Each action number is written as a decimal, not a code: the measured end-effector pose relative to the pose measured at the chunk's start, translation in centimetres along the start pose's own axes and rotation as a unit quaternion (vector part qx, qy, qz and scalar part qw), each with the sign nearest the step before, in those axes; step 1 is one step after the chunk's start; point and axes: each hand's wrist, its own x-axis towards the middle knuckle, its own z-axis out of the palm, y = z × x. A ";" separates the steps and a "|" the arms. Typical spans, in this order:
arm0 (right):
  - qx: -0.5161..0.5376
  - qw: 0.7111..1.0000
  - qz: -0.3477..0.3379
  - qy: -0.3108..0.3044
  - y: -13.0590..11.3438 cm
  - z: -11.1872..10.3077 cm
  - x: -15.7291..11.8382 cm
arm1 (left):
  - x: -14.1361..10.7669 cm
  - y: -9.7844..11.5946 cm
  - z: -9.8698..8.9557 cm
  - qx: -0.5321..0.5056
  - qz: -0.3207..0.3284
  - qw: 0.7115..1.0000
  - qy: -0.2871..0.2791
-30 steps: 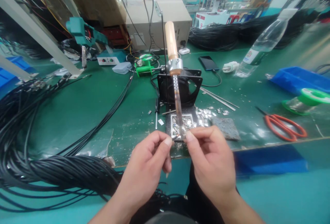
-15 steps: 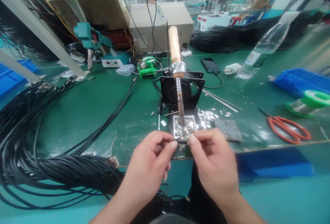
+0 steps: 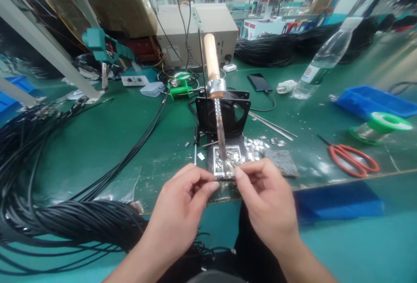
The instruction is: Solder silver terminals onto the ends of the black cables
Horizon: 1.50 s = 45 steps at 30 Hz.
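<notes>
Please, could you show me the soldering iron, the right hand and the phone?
Soldering iron (image 3: 213,64), head view: wooden handle.
Right hand (image 3: 269,200), head view: its back.
Phone (image 3: 259,82), head view: dark screen.

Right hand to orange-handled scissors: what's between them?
A flat grey slab, partly behind the right hand, then green bench up to the scissors; head view.

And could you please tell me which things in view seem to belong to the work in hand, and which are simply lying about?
Likely in use, close to the left hand and right hand:
soldering iron
tray of metal bits

Apparently just lying about:
phone
water bottle
red-handled scissors
</notes>
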 end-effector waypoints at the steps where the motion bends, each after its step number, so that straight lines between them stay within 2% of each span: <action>1: 0.003 1.000 -0.001 0.000 -0.1 0.1 0.0 | 0.1 0.0 -0.1 -0.004 -0.004 1.000 -0.003; 19: 0.034 0.999 0.004 0.001 -1.0 0.9 0.1 | 0.2 0.0 -0.6 0.002 -0.016 1.000 0.001; 45: 0.042 0.999 -0.031 0.007 -0.5 0.8 -0.3 | 0.3 0.3 -0.4 -0.025 -0.023 0.999 0.002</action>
